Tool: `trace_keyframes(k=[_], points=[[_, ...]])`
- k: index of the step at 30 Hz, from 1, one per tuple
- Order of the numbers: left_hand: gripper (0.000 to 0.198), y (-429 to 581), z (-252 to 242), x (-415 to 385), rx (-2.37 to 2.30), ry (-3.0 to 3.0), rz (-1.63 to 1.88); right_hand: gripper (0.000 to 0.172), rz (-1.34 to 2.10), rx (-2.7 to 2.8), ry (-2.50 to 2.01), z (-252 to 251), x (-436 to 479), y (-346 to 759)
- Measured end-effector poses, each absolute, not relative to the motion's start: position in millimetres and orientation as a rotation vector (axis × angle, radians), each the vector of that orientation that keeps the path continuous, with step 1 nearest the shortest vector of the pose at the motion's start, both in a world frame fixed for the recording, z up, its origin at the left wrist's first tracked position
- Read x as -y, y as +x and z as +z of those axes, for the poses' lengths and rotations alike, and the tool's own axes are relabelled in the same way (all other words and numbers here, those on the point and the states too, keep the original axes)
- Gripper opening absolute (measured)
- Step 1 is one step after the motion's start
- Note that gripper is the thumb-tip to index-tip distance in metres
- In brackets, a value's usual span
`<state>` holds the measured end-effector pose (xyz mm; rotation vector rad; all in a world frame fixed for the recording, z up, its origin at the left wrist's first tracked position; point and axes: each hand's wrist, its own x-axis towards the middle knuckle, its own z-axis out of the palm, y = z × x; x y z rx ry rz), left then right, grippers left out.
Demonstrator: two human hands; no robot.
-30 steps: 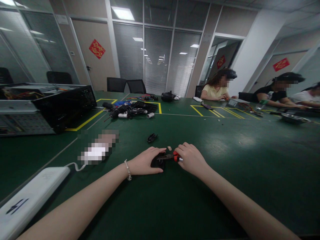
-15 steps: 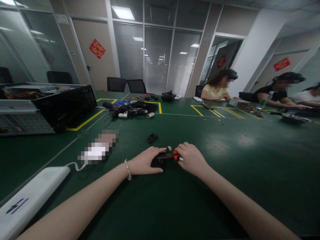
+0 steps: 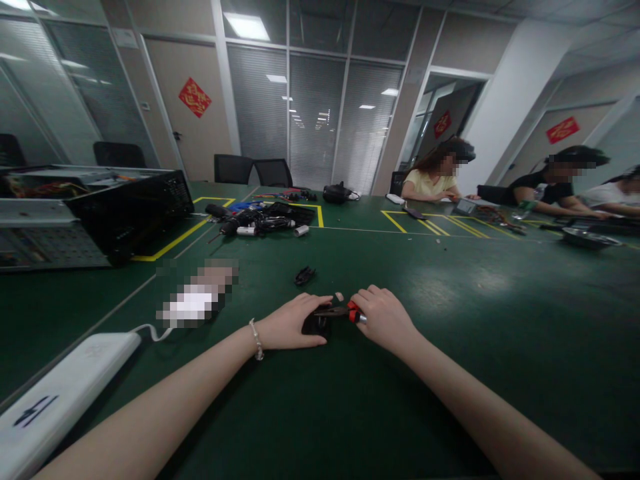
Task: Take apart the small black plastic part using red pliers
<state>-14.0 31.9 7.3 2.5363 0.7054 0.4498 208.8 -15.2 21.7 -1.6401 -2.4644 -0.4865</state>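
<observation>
My left hand (image 3: 293,325), a beaded bracelet on its wrist, grips a small black part (image 3: 316,326) between thumb and fingers on the green table. Its exact kind is hard to make out. In my right hand (image 3: 383,316) are pliers (image 3: 356,313) with red and black handles, the fingers wrapped round them. The dark jaws point left and lie over the black part, close to my left fingers. Just beyond the jaws lies a small pale scrap (image 3: 339,297). A black clip-like piece (image 3: 305,275) rests farther off.
An open computer case (image 3: 135,217) stands at the left. Nearer are a white power bank (image 3: 75,393) with a cable and a blurred-out item (image 3: 195,300). Cables and tools (image 3: 265,219) are heaped at the back. Several people sit at the far right, near a metal bowl (image 3: 590,238).
Almost nothing differs. Both hands keep their places, and the pliers have shifted only very slightly at the black part.
</observation>
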Motion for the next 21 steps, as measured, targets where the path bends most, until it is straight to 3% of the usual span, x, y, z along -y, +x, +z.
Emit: trace_keyframes(k=[4,13,21], points=[[0.073,-13.9,6.8,-32.6,-0.707,2.534,0.464,0.029,-0.537,2.452,-1.613,21.6,15.9,207.0],[0.072,-14.3,7.4,-32.3,-0.707,2.520,0.455,0.019,-0.526,2.480,-1.629,23.7,14.9,208.6],[0.073,-14.4,7.2,-32.7,-0.717,2.532,0.443,0.021,-0.490,2.508,-1.605,23.9,13.5,206.5]])
